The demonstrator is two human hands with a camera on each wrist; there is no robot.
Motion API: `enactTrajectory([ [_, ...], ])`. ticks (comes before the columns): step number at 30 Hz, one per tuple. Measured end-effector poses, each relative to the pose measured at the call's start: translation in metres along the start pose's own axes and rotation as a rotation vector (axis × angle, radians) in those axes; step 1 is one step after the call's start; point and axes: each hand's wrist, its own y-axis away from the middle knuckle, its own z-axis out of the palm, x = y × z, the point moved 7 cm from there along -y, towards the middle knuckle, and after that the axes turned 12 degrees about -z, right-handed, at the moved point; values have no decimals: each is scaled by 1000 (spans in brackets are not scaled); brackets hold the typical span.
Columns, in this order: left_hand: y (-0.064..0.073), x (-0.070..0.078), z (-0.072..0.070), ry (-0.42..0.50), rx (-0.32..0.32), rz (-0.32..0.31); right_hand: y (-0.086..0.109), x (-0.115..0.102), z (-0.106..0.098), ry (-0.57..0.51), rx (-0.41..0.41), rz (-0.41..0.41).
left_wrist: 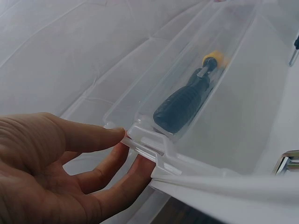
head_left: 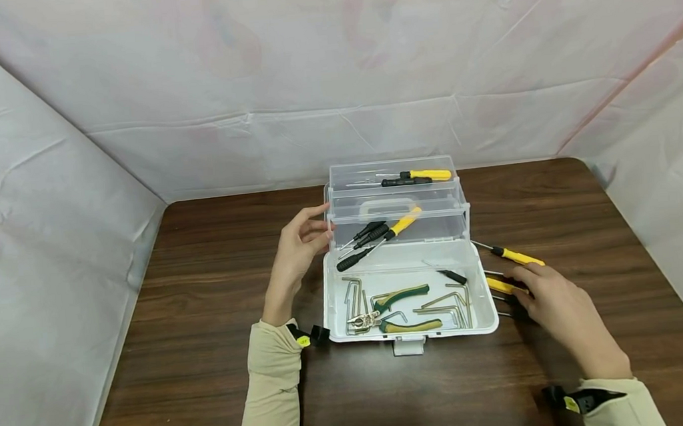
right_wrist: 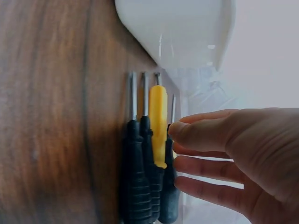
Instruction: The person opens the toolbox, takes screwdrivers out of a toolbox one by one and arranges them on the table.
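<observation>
A white toolbox (head_left: 408,333) stands with its clear tiered trays (head_left: 378,218) folded up at the back. My left hand (head_left: 298,248) pinches the corner of these trays, thumb above and fingers below, as the left wrist view shows. Beside the box's right side, my right hand (head_left: 556,303) is over a row of screwdrivers, its fingers fairly straight. In the right wrist view its fingertips are at a black-handled screwdriver (right_wrist: 169,200). A yellow-handled screwdriver (right_wrist: 159,123) and other black-handled ones (right_wrist: 136,182) lie alongside. Whether the fingertips touch a handle is unclear.
Inside the box lie green-handled pliers (head_left: 405,297), several hex keys (head_left: 445,310) and a small black-handled tool (head_left: 453,276). The trays carry yellow and black screwdrivers (head_left: 405,221). Another yellow screwdriver (head_left: 519,256) lies on the wooden table (head_left: 226,356). White sheeting (head_left: 288,143) rises behind.
</observation>
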Motion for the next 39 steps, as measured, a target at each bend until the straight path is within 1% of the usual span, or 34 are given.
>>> enactTrajectory([
  [3,-1,0,0,2,4,-2,-2,-1,-3,-16,-8,6],
  [6,0,-1,0,2,4,-4,-5,-3,-6,-20,-6,-6],
  [17,1,1,0,-17,13,-5,-20,-15,-30,-6,63,-66],
  [26,2,0,0,-15,17,-7,-39,-34,-44,-2,117,-137],
  [31,2,1,0,-8,14,-8,-50,-45,-45,-5,111,-162],
  [39,2,1,0,-12,15,-2,-65,-64,-45,-6,71,-220],
])
